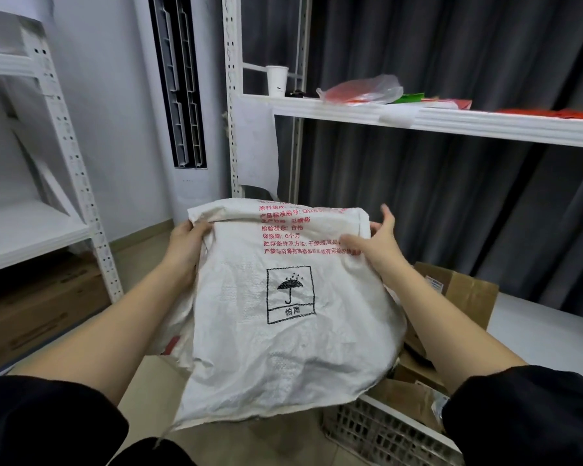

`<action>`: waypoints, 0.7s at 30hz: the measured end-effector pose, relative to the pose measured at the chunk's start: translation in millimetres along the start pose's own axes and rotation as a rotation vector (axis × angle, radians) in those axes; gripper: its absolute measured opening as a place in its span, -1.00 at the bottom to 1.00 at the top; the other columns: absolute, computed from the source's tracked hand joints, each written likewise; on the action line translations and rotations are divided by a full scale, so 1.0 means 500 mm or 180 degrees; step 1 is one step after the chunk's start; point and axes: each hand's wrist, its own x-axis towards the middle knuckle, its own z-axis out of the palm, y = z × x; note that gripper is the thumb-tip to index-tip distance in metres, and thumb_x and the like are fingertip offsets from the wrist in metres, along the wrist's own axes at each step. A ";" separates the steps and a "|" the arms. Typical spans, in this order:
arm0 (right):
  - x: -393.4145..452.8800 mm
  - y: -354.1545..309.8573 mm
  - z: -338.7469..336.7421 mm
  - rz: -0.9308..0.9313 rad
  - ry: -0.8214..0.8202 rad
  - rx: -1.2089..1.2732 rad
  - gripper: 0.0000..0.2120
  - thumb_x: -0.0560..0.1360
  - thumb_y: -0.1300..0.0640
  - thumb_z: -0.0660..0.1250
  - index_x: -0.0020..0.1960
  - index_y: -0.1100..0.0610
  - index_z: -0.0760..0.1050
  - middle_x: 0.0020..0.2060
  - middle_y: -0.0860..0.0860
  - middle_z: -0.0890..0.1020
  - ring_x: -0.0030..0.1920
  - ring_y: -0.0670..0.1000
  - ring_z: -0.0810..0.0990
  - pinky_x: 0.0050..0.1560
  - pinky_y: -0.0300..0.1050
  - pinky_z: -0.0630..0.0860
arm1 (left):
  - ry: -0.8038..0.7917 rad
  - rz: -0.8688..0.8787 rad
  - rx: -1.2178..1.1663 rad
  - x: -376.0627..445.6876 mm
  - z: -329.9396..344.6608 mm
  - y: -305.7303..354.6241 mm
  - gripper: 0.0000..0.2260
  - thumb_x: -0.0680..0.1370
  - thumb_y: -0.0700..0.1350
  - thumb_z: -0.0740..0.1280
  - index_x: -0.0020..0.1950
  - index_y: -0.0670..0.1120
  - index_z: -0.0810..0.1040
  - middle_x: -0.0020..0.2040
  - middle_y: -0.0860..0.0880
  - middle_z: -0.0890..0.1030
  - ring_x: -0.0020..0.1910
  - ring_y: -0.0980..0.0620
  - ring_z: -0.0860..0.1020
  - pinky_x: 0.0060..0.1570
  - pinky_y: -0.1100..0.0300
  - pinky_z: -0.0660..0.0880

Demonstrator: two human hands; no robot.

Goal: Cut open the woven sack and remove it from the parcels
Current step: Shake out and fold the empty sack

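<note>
A white woven sack [276,331] with red print and a black umbrella symbol hangs limp in the air in front of me. My left hand [186,243] grips its upper left edge, fingers curled over the folded top. At the upper right corner my right hand [377,240] pinches the fabric, thumb on the front and fingers spread behind. Brown cardboard parcels [465,290] sit low at the right, partly hidden behind the sack. No cutting tool is visible.
A grey plastic crate [384,432] stands on the floor at the bottom right beside the parcels. White metal shelving [451,119] runs across the right, carrying a paper cup [276,80] and a plastic bag [364,90]. More shelves [24,230] stand left, a cardboard box beneath.
</note>
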 end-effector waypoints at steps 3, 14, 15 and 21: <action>0.014 -0.013 -0.012 -0.0332 -0.0749 -0.1485 0.09 0.29 0.11 0.58 0.54 -0.05 -0.11 0.38 0.00 0.27 0.33 0.04 0.35 0.33 0.00 0.35 | 0.0017 0.0057 0.0095 0.004 -0.007 0.007 -0.85 0.57 -0.25 0.20 -0.10 -0.10 0.53 -0.17 -0.06 0.59 -0.23 0.04 0.56 -0.22 0.22 0.49; 0.006 0.007 -0.013 -0.0685 0.0054 -0.1238 -0.79 0.39 0.13 0.43 -0.11 0.13 0.41 -0.23 -0.05 0.53 -0.20 -0.05 0.48 -0.27 -0.18 0.38 | -0.0123 0.0035 0.0460 0.012 0.005 0.016 -0.85 0.58 -0.21 0.17 0.08 -0.12 0.50 -0.09 -0.07 0.61 -0.18 0.04 0.57 -0.19 0.24 0.55; 0.000 0.007 -0.008 -0.0622 0.0301 -0.0846 -0.75 0.39 0.13 0.44 -0.08 0.12 0.38 -0.24 -0.08 0.51 -0.22 -0.09 0.47 -0.30 -0.24 0.38 | -0.0056 0.0035 0.0534 0.014 0.007 0.016 -0.82 0.56 -0.15 0.19 0.12 -0.13 0.49 0.00 -0.10 0.60 -0.10 -0.01 0.58 -0.07 0.17 0.57; -0.017 -0.002 0.029 -0.0314 0.0693 0.0582 -0.58 0.39 0.13 0.48 0.20 0.10 0.44 -0.01 -0.11 0.59 -0.05 -0.19 0.56 -0.21 -0.44 0.44 | 0.0456 0.0355 0.1294 0.057 0.006 -0.023 -0.55 0.40 0.15 0.07 0.16 -0.07 0.42 0.17 -0.14 0.56 0.17 -0.16 0.51 0.26 -0.15 0.39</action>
